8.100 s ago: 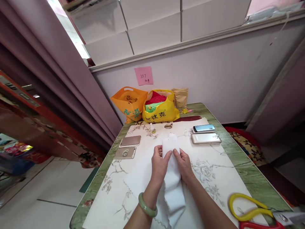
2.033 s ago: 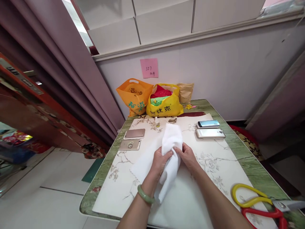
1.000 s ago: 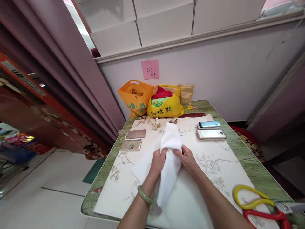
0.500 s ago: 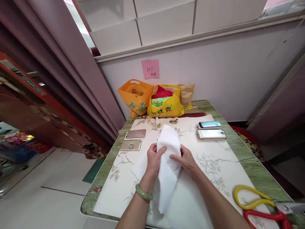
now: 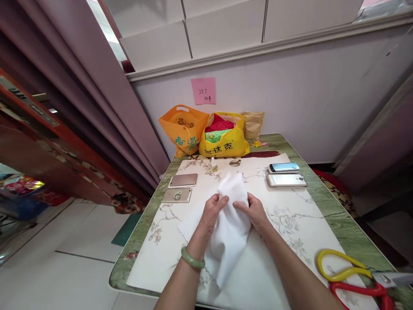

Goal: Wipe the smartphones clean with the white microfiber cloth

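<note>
A soft white cloth (image 5: 229, 232) hangs bunched between my hands above the middle of the table, its lower end drooping toward me in folds. My left hand (image 5: 213, 211), with a green bangle on the wrist, pinches the cloth's left side, thumb on top. On the opposite side my right hand (image 5: 253, 210) grips it the same way, thumb over the cloth and fingers behind. Whatever lies behind the cloth is hidden. Beyond it, a small bottle (image 5: 214, 164) stands on the floral sheet (image 5: 180, 258).
Two phones (image 5: 177, 195) lie at left; more phones (image 5: 287, 181) lie stacked at right. Large scissors (image 5: 355, 280) with yellow and red handles rest at the near right corner. An orange bag (image 5: 185, 129), a yellow bag (image 5: 226, 146) and a brown pouch (image 5: 253, 125) stand against the wall.
Both hands have shifted slightly to the right. The cloth's lower part has spread wider and become more creased, and its top has dropped a little.
</note>
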The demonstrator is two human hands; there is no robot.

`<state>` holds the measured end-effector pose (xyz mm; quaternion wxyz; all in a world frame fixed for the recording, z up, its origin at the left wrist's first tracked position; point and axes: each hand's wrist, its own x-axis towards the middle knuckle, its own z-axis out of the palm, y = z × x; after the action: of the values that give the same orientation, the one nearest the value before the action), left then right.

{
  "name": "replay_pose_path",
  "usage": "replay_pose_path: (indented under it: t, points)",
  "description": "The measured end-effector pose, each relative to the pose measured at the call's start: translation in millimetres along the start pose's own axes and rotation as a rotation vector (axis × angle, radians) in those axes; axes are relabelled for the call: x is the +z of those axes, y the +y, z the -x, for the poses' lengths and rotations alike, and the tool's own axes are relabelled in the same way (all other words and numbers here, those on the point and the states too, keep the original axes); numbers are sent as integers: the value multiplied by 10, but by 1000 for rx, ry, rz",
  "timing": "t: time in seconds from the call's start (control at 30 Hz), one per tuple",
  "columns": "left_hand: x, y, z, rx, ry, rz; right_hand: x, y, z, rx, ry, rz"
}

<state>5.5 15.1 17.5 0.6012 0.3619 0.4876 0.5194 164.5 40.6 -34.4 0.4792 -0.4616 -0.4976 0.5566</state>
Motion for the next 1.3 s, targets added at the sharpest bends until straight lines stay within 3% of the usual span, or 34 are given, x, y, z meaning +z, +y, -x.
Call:
replay_pose_path:
  t: [0.17,0.3,0.5,0.6,0.8,1.07,1.3]
  points:
    - [97,-92,-41,37,140,-49,-2,-42,18,-25,-53,-37]
    - [48,-100,-39,20,98,31,-9,-123,39,-67,-93,-175]
    - [-30,-11,-8,-68,23,27,-2,-106,10,-34,-56,-173]
    - [55,27,-15,-13,25,-19,13,-98,13,-21,-40,-214]
    - [217,27,-100,137,181,-106,5,-106,27,-29,-61,-222]
    - [160,-17,-144,63,105,1,-18,-105,26,-61,71,-150]
    - [275,23,-161,45,73,-45,7,-97,2,-100,115,-26]
